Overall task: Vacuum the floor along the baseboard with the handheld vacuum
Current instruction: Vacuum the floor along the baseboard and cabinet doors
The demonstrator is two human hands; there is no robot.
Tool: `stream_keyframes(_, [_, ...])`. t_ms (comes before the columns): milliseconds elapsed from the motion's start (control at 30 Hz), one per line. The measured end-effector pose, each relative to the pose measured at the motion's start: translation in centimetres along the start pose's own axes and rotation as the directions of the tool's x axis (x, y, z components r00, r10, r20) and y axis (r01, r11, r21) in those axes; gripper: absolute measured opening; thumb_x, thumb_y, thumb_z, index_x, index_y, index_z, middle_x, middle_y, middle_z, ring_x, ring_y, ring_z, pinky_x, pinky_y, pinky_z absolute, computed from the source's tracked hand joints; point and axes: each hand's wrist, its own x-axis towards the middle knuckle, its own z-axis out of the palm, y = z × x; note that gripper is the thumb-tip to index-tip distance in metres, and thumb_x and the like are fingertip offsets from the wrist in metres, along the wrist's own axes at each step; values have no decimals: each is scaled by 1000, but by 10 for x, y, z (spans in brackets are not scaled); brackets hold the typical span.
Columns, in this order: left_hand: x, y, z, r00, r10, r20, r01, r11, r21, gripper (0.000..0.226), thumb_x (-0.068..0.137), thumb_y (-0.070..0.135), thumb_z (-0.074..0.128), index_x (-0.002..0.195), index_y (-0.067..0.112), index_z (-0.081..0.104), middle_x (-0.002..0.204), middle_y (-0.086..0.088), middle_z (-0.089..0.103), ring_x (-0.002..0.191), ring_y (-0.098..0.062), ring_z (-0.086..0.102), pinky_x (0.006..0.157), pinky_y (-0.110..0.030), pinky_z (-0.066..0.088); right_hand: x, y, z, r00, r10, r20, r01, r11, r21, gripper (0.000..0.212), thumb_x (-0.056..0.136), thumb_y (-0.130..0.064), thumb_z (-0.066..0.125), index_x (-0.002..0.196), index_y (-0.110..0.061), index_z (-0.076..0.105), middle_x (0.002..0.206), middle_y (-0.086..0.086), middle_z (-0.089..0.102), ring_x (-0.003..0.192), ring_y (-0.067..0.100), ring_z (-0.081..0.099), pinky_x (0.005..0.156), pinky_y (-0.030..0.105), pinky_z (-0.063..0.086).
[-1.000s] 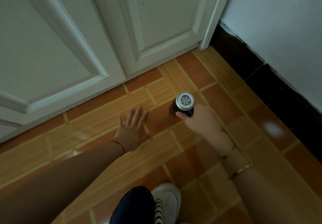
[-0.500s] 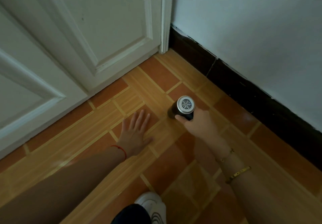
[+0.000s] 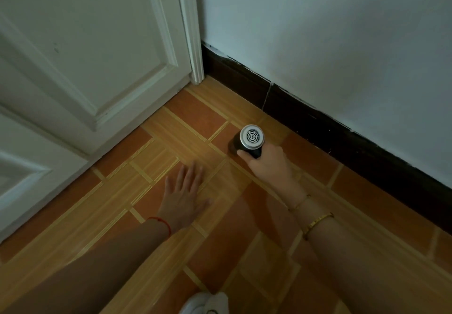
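Head view: the right hand (image 3: 267, 164) forms a closed grip around the black cylindrical handheld vacuum with a silver vented end cap (image 3: 248, 141); the body projects beyond the fingers, away from the wrist. The left hand (image 3: 183, 196) lies flat and open on the orange-and-tan tiled floor (image 3: 171, 137). The vacuum stands near the dark brown baseboard (image 3: 318, 123) below the pale wall (image 3: 342, 32), right of the white panelled door (image 3: 85, 57). Its long axis runs steeply downward, cap facing the camera, far end toward the floor.
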Motion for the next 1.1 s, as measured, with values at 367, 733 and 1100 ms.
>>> stream_keyframes(367, [14,1,-4,998,35,-48,-36,999,-23,83,92,70,13,151,27,-25,160,-2,-29,148,-24,-26,120,-55,-9,11,-7,20,995,-88,44,88,996,-10,62,80,-50,73,128,-12,57,113,4,69,104,20,65,85,37,56])
stream_keyframes(733, [21,0,-5,994,70,-89,-74,996,-40,80,93,69,12,153,26,-21,163,-3,-22,149,-22,-23,121,-54,-9,7,3,3,996,-21,-88,18,999,-32,60,82,-52,70,129,-16,56,112,1,70,100,20,66,74,31,53])
stream_keyframes(1100, [27,25,-12,990,125,-66,-127,992,-21,81,93,68,12,151,25,-24,161,-4,-26,147,-24,-26,121,-56,-9,-10,33,-34,951,152,-268,-188,976,-111,69,85,-58,63,137,-15,46,113,10,69,103,31,66,77,35,51])
